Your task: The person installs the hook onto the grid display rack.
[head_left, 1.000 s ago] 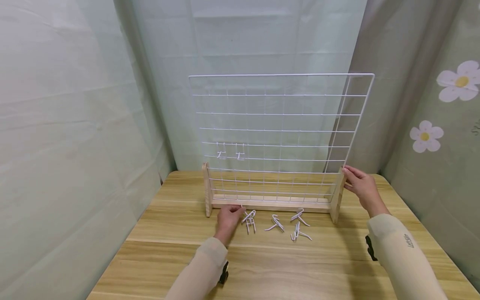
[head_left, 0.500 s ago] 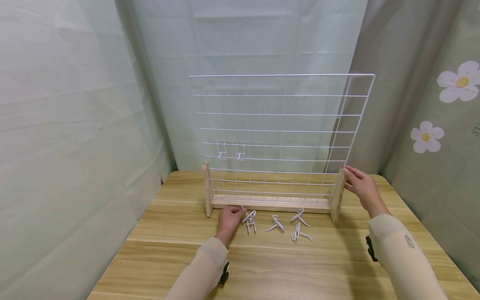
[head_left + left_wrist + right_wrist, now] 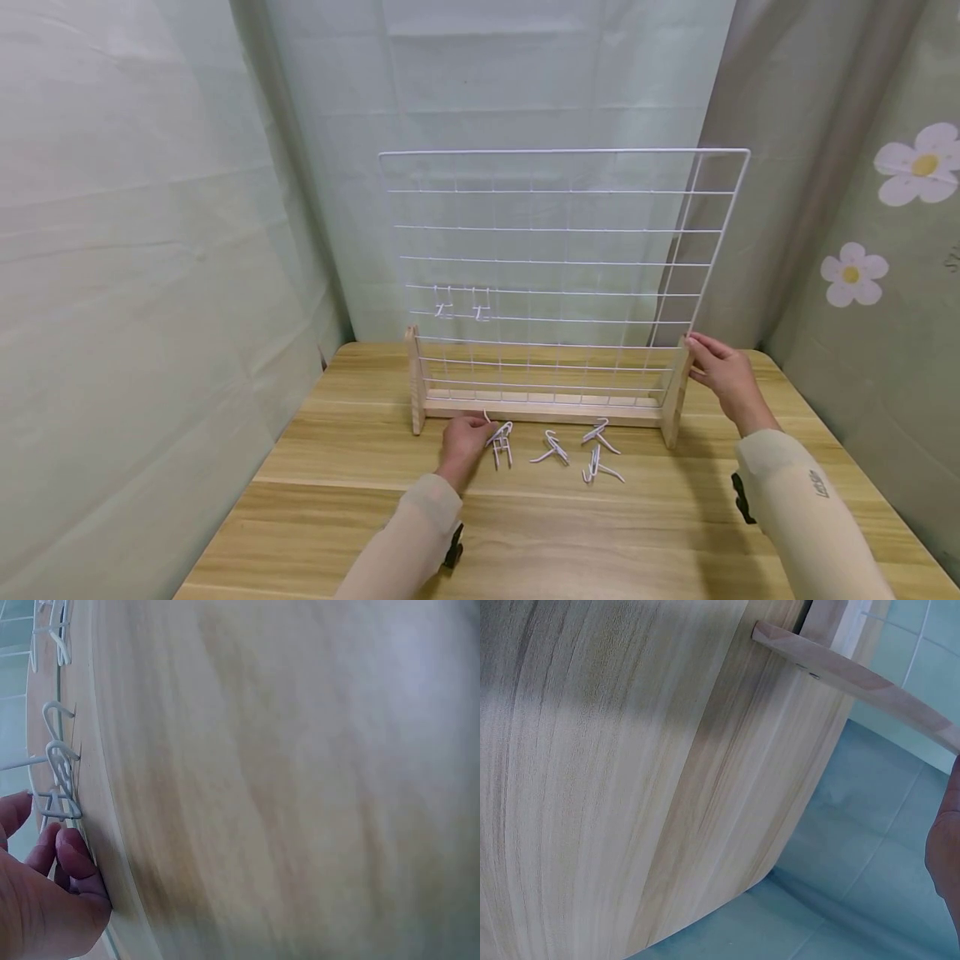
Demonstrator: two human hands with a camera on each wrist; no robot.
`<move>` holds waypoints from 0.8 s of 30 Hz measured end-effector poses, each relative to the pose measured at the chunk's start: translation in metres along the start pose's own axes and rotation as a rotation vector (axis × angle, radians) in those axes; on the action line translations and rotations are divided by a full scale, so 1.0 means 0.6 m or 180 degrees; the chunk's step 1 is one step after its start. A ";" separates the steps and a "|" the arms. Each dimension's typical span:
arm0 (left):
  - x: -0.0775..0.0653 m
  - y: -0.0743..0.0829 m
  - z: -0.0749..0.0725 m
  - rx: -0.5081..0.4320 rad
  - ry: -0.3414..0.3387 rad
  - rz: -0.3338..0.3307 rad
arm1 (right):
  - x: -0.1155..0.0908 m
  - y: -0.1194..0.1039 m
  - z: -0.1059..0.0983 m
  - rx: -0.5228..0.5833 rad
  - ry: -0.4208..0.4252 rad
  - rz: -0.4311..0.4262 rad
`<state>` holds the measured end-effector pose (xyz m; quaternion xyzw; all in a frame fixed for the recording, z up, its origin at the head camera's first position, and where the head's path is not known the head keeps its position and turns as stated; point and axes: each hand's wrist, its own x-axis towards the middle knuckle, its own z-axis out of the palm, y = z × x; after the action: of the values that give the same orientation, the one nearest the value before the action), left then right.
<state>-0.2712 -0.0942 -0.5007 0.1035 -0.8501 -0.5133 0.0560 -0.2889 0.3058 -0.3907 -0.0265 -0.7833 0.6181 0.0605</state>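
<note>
1. The white wire grid rack (image 3: 567,262) stood with two hung hooks (image 3: 480,313).
2. The right hand (image 3: 726,379) held the rack's right wooden post (image 3: 677,396).
3. Picking up seemed the left hand (image 3: 462,443)'s job; I couldn't tell if it pinched.
4. The loose wire hook (image 3: 502,439) touched that hand, in front of the rack; it likely needed a snug pinch next.

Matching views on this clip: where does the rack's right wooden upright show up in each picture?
Head: right of centre, the right wooden upright stands at the right end of the rack, with the right hand at its top.
Left wrist: not visible.
Right wrist: upper right, running diagonally from the top middle down to the right edge, where the hand appears.
Shared landmark: the wood-grain tabletop, in all three views.
</note>
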 end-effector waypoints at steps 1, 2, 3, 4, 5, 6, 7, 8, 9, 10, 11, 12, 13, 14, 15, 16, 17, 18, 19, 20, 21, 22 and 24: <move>0.000 0.000 0.000 0.0016 -0.0004 -0.0008 | 0.000 0.000 0.000 0.0005 -0.0002 -0.0003; 0.000 0.000 0.001 0.0021 -0.0007 -0.0017 | 0.001 0.001 0.000 0.0008 -0.0002 -0.0004; 0.001 0.000 0.001 0.0030 -0.0012 -0.0025 | 0.001 0.001 0.000 -0.0002 -0.0001 -0.0008; 0.002 0.000 0.001 0.0026 -0.0018 -0.0039 | 0.001 0.002 -0.001 -0.0009 0.0002 -0.0011; 0.002 0.000 0.002 0.0031 -0.0024 -0.0039 | 0.001 0.002 -0.001 -0.0017 0.0005 -0.0015; 0.003 -0.001 0.002 0.0034 -0.0028 -0.0047 | 0.001 0.002 -0.002 -0.0020 0.0006 -0.0021; 0.004 -0.001 0.003 0.0042 -0.0034 -0.0057 | 0.001 0.003 -0.002 -0.0023 0.0006 -0.0026; 0.005 -0.002 0.003 0.0048 -0.0042 -0.0059 | 0.001 0.003 -0.002 -0.0016 0.0008 -0.0029; 0.007 -0.004 0.004 0.0067 -0.0046 -0.0061 | 0.001 0.003 -0.003 -0.0015 0.0009 -0.0038; 0.008 -0.005 0.005 0.0088 -0.0049 -0.0053 | 0.001 0.004 -0.003 -0.0010 0.0008 -0.0046; 0.010 -0.005 0.005 0.0116 -0.0049 -0.0028 | 0.001 0.003 -0.003 0.0004 0.0006 -0.0056; 0.011 -0.006 0.006 0.0144 -0.0048 -0.0001 | 0.001 0.003 -0.003 0.0045 0.0006 -0.0050; 0.012 -0.006 0.006 0.0171 -0.0045 0.0021 | 0.001 0.003 -0.003 0.0055 0.0004 -0.0054; 0.013 -0.006 0.006 0.0196 -0.0043 0.0053 | 0.001 0.003 -0.003 0.0066 0.0006 -0.0055; 0.014 -0.006 0.006 0.0215 -0.0048 0.0063 | 0.000 0.003 -0.003 0.0072 0.0004 -0.0060; 0.014 -0.005 0.006 0.0216 -0.0058 0.0068 | 0.000 0.003 -0.003 0.0076 0.0006 -0.0059; 0.014 -0.005 0.006 0.0228 -0.0070 0.0084 | -0.001 0.003 -0.003 0.0081 0.0007 -0.0060; 0.014 -0.004 0.007 0.0235 -0.0080 0.0083 | -0.001 0.003 -0.003 0.0081 0.0011 -0.0058; 0.014 -0.004 0.007 0.0243 -0.0091 0.0080 | -0.001 0.003 -0.003 0.0051 0.0012 -0.0068; 0.014 -0.004 0.007 0.0252 -0.0103 0.0084 | -0.002 0.003 -0.003 0.0052 0.0009 -0.0071; 0.014 -0.003 0.007 0.0270 -0.0112 0.0084 | -0.002 0.003 -0.003 0.0049 0.0010 -0.0073; 0.013 -0.003 0.007 0.0285 -0.0120 0.0092 | -0.002 0.003 -0.003 0.0047 0.0013 -0.0077; 0.012 -0.003 0.007 0.0298 -0.0143 0.0119 | -0.001 0.004 -0.004 0.0049 0.0011 -0.0081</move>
<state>-0.2792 -0.0928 -0.5043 0.0786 -0.8760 -0.4741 0.0416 -0.2882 0.3085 -0.3926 -0.0172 -0.7788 0.6232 0.0699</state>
